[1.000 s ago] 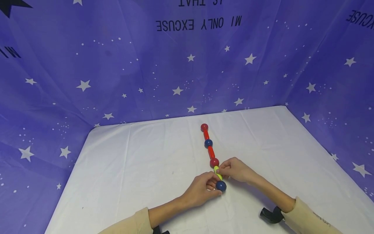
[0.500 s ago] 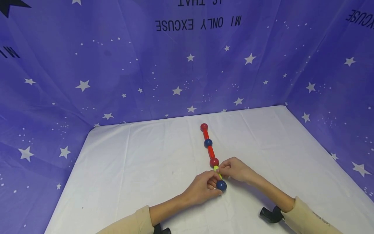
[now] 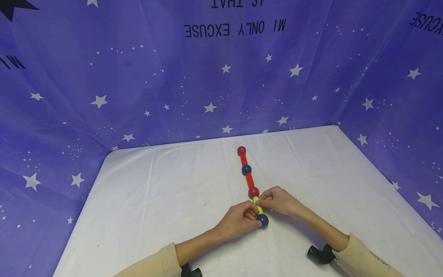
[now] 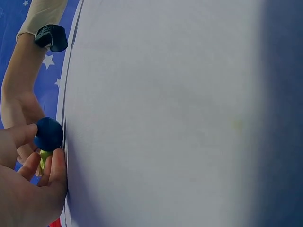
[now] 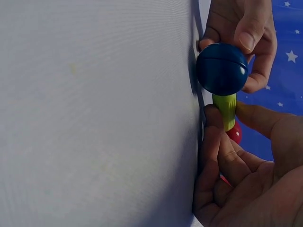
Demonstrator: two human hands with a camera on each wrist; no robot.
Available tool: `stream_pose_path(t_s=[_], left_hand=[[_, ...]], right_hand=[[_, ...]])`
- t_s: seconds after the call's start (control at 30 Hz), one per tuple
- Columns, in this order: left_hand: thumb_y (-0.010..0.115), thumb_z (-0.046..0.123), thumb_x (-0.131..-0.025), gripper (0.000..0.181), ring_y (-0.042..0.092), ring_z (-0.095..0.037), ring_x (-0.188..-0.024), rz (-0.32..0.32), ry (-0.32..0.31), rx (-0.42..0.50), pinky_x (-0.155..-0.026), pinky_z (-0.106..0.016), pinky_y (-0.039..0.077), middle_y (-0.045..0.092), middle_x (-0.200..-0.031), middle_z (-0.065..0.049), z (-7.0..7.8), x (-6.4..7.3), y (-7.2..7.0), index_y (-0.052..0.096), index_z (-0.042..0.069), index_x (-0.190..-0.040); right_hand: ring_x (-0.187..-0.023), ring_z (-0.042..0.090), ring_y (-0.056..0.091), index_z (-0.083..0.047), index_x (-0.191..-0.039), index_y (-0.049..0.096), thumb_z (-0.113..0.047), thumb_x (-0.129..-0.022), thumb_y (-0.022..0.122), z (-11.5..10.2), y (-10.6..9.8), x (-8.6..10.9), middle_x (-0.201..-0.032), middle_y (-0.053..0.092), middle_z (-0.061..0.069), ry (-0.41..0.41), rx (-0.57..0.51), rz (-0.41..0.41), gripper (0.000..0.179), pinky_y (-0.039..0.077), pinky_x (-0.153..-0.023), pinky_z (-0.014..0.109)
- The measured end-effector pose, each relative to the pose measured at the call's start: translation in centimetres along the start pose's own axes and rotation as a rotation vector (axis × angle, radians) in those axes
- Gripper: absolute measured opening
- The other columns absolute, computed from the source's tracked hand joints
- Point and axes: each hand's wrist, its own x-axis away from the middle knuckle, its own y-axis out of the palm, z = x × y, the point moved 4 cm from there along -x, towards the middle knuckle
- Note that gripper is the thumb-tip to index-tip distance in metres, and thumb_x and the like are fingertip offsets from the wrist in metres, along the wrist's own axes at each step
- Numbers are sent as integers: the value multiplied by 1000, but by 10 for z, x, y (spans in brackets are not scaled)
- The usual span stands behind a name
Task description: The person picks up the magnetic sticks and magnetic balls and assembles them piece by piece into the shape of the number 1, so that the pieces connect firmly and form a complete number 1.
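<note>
My right hand (image 3: 279,201) pinches a short yellow-green rod (image 5: 226,111) between thumb and fingers. At the rod's near end sits a glossy blue ball (image 3: 262,221); a seam runs across it in the right wrist view. My left hand (image 3: 236,221) holds this ball, thumb pressed on its side and curled fingers beside the rod. The rod's far end meets a red ball (image 3: 253,192). From there a chain continues away from me: a red rod (image 3: 250,179), another blue ball (image 3: 247,169), a second red rod (image 3: 243,159) and a red ball (image 3: 241,151) at the end.
A white cloth (image 3: 180,184) covers the table, and the chain lies along it toward the back edge. Behind and to the sides hangs a purple-blue curtain (image 3: 194,84) with white stars and lettering. Black wrist mounts (image 3: 321,254) show by the beige sleeves (image 3: 363,256).
My left thumb has moved up onto the near blue ball, and the left fingers have shifted slightly, showing more of the yellow-green rod. My right hand keeps its pinch in the same place.
</note>
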Motion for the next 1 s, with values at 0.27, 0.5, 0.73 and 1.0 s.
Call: stream_pose_path(t_s=[0.27,0.5,0.73,1.0], left_hand=[[79,4,-85,24,65,-7,-81,16,-7,1,-74,-18,54,69,-94,-6,-2,0,-2,65,3,-104],[80,1,-83,23,65,-5,-78,-1,28,-10,-73,-19,55,69,-88,-1,0,3,1,68,3,-102],[79,-1,-83,22,64,-4,-79,11,41,-32,-74,-19,55,70,-92,-1,-1,4,1,69,4,-102],[79,-1,-82,22,65,-6,-80,33,18,-14,-75,-19,55,70,-93,0,-1,12,-4,70,4,-101]], right_hand=[[-66,15,51,-5,-89,75,-22,-92,71,0,1,1,-71,63,1,1,-7,1,17,42,-55,25],[-66,15,51,-6,-89,75,-22,-91,72,-2,2,0,-70,62,1,8,-9,1,17,41,-55,25],[-63,14,49,-6,-89,75,-22,-91,72,-3,4,0,-70,65,2,9,3,10,17,40,-54,24],[-62,14,49,-7,-89,76,-23,-91,72,-10,11,-2,-69,65,2,-10,-10,-8,17,38,-53,24]])
